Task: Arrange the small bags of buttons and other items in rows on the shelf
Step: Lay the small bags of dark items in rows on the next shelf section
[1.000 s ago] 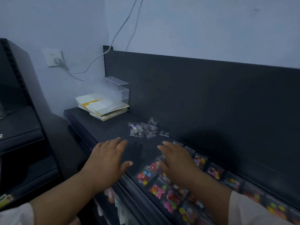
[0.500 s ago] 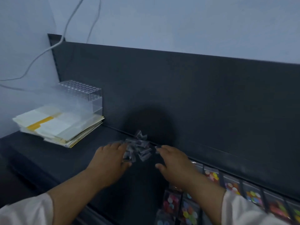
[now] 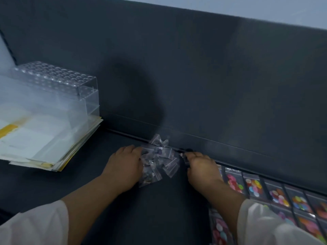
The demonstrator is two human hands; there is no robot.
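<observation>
Blurred small bags (image 3: 157, 161), contents indistinct

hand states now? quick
Left hand: fingers on the pile of small bags; grip cannot be told.
Right hand: curled, apparently pinching the pile's right edge.

Far left: stack of papers (image 3: 44, 138), mostly white, lying flat. Edges uneven and fanned at the near right corner, with a few yellow sheets showing low in the stack. Yellow strip (image 3: 8, 129) on the top sheet near the left edge of view.

Clear plastic rack (image 3: 58, 80) stands on the rear part of the stack. It is stepped, and its top face has rows of round holes. Its right end sits close to the back panel (image 3: 212, 76).

Back panel: dark grey, plain, runs across the whole view. Soft dark shadow (image 3: 134, 96) on it, right of the rack.

Pale wall (image 3: 265, 7) above the panel, upper right.
</observation>
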